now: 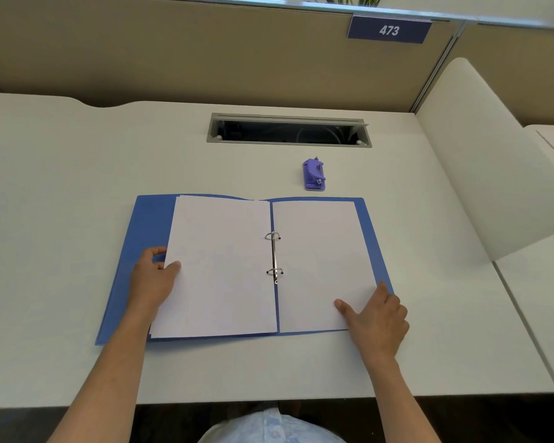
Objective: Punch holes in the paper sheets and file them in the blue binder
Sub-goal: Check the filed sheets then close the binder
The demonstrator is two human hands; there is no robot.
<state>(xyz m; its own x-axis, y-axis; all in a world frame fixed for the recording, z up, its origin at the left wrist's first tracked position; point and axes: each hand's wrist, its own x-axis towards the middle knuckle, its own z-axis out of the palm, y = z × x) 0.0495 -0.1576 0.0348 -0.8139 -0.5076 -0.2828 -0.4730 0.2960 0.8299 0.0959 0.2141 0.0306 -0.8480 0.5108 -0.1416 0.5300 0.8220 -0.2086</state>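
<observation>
The blue binder (147, 225) lies open flat on the white desk. White sheets sit on both sides of its two metal rings (274, 254): a left stack (224, 266) and a right stack (320, 260). My left hand (152, 279) grips the outer edge of the left stack, thumb on top, fingers curled under the sheets. Over the lower right corner of the right stack rests my right hand (375, 318), thumb on the paper and fingers at the binder's edge. A purple hole punch (314, 174) stands on the desk beyond the binder, apart from both hands.
An open grey cable slot (288, 129) is set into the desk behind the punch. Beige partition walls with a sign "473" (389, 29) close the back. A white curved divider (493, 161) borders the desk on the right.
</observation>
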